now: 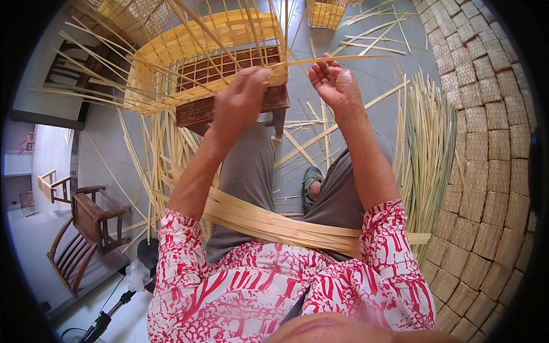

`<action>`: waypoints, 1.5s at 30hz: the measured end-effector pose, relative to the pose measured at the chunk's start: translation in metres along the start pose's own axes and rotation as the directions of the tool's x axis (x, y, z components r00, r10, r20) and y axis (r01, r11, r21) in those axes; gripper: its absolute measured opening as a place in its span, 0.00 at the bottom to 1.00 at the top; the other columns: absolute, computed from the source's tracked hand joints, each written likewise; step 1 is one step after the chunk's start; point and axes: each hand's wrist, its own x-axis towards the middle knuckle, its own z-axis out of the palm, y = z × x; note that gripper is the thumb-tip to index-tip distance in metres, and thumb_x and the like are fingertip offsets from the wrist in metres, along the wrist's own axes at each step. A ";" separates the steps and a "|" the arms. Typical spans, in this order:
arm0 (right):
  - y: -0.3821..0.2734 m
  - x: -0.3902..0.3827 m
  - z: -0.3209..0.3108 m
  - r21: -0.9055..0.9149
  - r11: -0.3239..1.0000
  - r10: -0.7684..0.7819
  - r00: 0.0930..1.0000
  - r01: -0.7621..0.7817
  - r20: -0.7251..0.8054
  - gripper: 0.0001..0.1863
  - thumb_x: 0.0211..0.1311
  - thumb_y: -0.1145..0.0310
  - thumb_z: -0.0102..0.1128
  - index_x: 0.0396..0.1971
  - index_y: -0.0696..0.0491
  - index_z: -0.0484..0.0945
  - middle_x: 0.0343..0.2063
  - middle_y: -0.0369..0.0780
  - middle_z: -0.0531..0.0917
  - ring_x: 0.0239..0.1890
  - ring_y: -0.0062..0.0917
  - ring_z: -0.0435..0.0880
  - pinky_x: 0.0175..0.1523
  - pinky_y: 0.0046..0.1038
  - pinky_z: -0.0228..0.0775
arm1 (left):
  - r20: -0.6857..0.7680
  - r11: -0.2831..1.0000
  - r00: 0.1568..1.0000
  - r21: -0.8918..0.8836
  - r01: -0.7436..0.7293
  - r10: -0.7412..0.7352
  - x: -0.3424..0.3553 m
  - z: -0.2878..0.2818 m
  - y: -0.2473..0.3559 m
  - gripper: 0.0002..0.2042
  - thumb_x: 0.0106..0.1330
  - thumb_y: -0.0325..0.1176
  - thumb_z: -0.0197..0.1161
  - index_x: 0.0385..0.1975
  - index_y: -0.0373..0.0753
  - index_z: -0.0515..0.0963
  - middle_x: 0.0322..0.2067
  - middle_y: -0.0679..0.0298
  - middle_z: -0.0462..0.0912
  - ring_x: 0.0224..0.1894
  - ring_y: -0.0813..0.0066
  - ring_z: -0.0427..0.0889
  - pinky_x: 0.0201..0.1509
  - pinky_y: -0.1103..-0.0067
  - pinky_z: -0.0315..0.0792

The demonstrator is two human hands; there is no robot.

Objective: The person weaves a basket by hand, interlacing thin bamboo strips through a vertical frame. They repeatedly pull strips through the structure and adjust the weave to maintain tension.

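Note:
A half-woven yellow bamboo basket (pixel 171 94) rests on a dark red wooden stool (pixel 197 111) before me, with long upright stakes sticking out from it. At the basket's near right rim is my left hand (pixel 241 102), smeared by motion, so I cannot tell whether its fingers grip anything. A thin bamboo strip (pixel 366 56) runs rightward from the basket's corner. My right hand (pixel 337 84), palm up, has its fingertips closed on that strip just right of the basket. Several wide flat bamboo strips (pixel 274 226) lie across my lap.
Long green-yellow bamboo splints (pixel 426 131) lie in a bundle at my right, beside stacked woven blocks (pixel 483 171). Loose strips litter the floor. A wooden chair (pixel 91 223) stands at left, near a fan (pixel 94 326). Another yellow basket (pixel 326 14) sits beyond the stool.

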 end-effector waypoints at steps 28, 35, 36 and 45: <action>0.011 -0.016 0.042 -0.461 0.233 -0.375 0.516 0.856 0.770 0.15 0.64 0.59 0.72 0.34 0.57 0.84 0.34 0.30 0.77 0.28 0.12 0.73 0.33 0.17 0.66 | 0.378 0.734 0.891 -0.525 0.431 -0.253 0.031 0.028 -0.030 0.06 0.64 0.27 0.72 0.36 0.35 0.82 0.33 0.69 0.78 0.34 0.82 0.77 0.38 0.83 0.73; 0.023 -0.018 0.023 -0.045 0.965 -0.226 0.906 0.259 0.358 0.12 0.74 0.65 0.58 0.41 0.61 0.78 0.40 0.44 0.84 0.42 0.28 0.86 0.50 0.31 0.83 | 0.358 0.544 0.796 -0.589 0.598 -0.488 0.026 0.049 -0.034 0.04 0.68 0.28 0.69 0.35 0.35 0.82 0.28 0.71 0.81 0.28 0.87 0.76 0.32 0.86 0.72; 0.028 -0.022 0.024 -0.007 0.984 -0.166 0.922 0.180 0.350 0.11 0.77 0.69 0.51 0.46 0.62 0.74 0.41 0.47 0.85 0.45 0.34 0.87 0.56 0.38 0.84 | 0.309 0.517 0.771 -0.598 0.612 -0.556 0.031 0.051 -0.030 0.04 0.62 0.27 0.71 0.32 0.35 0.84 0.23 0.68 0.82 0.24 0.81 0.78 0.29 0.81 0.72; 0.053 -0.043 0.033 -0.219 0.840 -0.375 0.824 0.496 0.425 0.15 0.69 0.69 0.65 0.50 0.60 0.76 0.40 0.40 0.86 0.44 0.21 0.86 0.51 0.21 0.79 | 0.036 0.934 0.941 -0.109 0.339 -0.337 0.030 0.070 -0.026 0.04 0.61 0.29 0.67 0.33 0.38 0.84 0.30 0.58 0.84 0.30 0.60 0.84 0.33 0.71 0.77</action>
